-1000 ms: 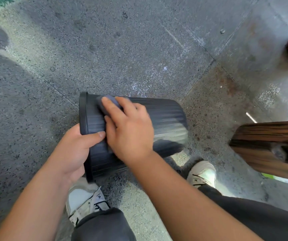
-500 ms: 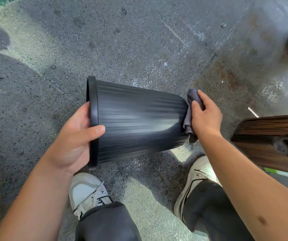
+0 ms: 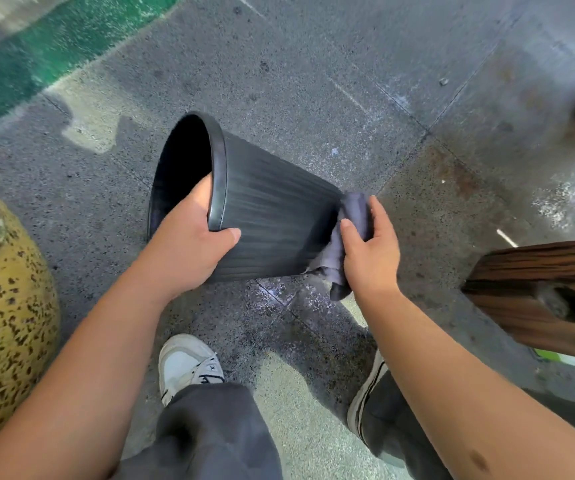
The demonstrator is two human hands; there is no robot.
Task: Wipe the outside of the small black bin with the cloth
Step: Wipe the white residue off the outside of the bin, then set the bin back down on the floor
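Note:
The small black ribbed bin [image 3: 272,209] is held on its side above the stone floor, its open mouth turned left and slightly towards me. My left hand [image 3: 189,244] grips the rim, fingers inside and thumb on the outer wall. My right hand [image 3: 369,247] holds a crumpled grey cloth [image 3: 345,237] pressed against the bin's base end on the right. Part of the cloth hangs below my fingers.
A dark wooden bench end [image 3: 539,292] juts in from the right, close to my right forearm. A yellow spotted rounded object [image 3: 2,306] sits at the left edge. My two shoes [image 3: 185,365] stand below the bin on grey speckled paving [image 3: 314,81].
My right hand slid the cloth from the wall near the rim along to the base end. The bin's mouth has turned more towards me, showing its inside, with my left hand still on the rim.

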